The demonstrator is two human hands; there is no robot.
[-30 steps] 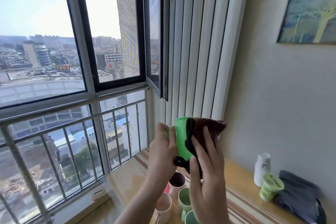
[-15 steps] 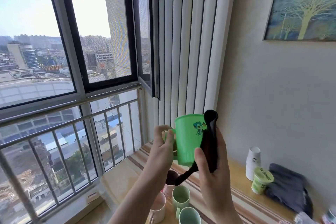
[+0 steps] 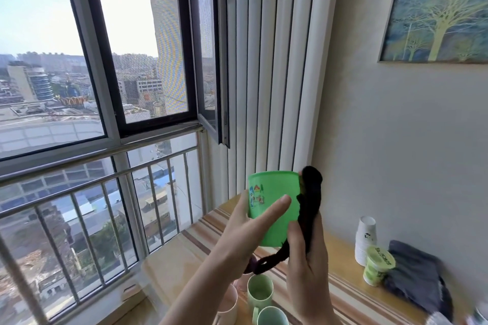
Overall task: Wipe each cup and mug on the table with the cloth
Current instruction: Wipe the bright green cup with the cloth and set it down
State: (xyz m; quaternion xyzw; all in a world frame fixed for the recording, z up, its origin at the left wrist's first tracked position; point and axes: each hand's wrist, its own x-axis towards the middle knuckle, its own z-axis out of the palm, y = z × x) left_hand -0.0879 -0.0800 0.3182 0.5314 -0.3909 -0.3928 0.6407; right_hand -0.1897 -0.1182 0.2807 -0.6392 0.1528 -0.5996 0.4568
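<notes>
Green plastic mug (image 3: 274,206) held up at lower centre of frame, btwn both hands. Left hand (image 3: 245,229) supports its left side, fingers straight across the front. Right hand (image 3: 307,258) grips dark cloth (image 3: 310,208), pressing it on mug's right side. Pale mugs (image 3: 260,291) on striped table (image 3: 343,295) below.

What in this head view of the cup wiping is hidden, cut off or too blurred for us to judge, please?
- Green cup: its far right side is hidden by the dark cloth that the right hand presses on it; the left hand covers its lower left.
- Mugs on the table: partly behind the forearms, some cut off by the bottom edge, so no count.
- Bottom right corner: blurred objects, unidentifiable.
</notes>
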